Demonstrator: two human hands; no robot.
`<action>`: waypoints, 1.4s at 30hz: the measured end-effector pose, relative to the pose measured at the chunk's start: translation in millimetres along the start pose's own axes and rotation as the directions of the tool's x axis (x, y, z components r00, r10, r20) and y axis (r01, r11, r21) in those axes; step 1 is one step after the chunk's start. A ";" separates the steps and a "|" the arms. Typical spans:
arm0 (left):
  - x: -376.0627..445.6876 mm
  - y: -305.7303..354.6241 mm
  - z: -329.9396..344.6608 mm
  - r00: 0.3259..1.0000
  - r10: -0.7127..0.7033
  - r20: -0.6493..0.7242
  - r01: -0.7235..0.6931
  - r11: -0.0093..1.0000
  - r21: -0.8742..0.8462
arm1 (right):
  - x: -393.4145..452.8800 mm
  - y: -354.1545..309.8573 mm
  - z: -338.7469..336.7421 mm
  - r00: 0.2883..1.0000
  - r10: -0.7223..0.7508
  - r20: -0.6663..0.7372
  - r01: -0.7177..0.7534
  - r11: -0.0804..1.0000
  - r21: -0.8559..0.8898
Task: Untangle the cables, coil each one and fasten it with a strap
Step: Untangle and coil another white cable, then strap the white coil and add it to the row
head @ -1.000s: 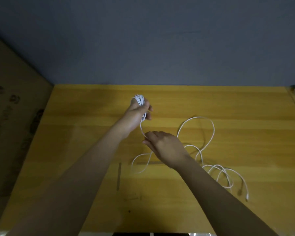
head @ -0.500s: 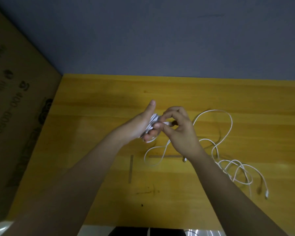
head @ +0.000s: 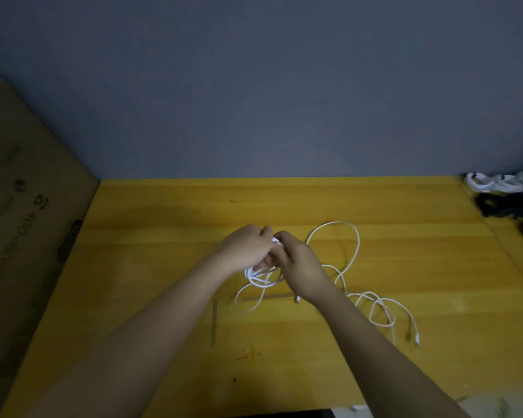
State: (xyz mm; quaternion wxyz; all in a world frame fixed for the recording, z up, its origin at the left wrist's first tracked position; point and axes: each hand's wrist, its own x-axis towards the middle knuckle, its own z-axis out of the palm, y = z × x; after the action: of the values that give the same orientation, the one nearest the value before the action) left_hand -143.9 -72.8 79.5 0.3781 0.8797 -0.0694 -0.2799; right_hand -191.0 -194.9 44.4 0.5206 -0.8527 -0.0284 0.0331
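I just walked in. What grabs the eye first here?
Two hands meet mid-table: the left hand grips a small white coil while the right hand pinches its cable. Loose white cable sprawls to the right on the yellow table. Dark and white bundles sit at the far right corner.

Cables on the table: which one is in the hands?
The white coil between the left hand and right hand; the other loose white cable lies sprawled on the table.

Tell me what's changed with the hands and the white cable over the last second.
The right hand came up from the table to meet the left hand at the white cable coil, which now hangs below the hands. The loose cable loops on the wooden table look unchanged.
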 end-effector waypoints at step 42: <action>136.1 349.7 414.3 0.881 0.467 -0.080 -0.457 0.881 0.120 | -129.8 238.6 -427.5 0.632 0.477 -0.610 -0.397 0.876 0.274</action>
State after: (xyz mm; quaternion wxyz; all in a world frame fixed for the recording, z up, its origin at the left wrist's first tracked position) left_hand -224.9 -624.1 34.9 0.3935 0.8689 -0.2706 -0.1306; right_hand -280.2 -693.3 30.5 0.5196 -0.7579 0.3672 -0.1440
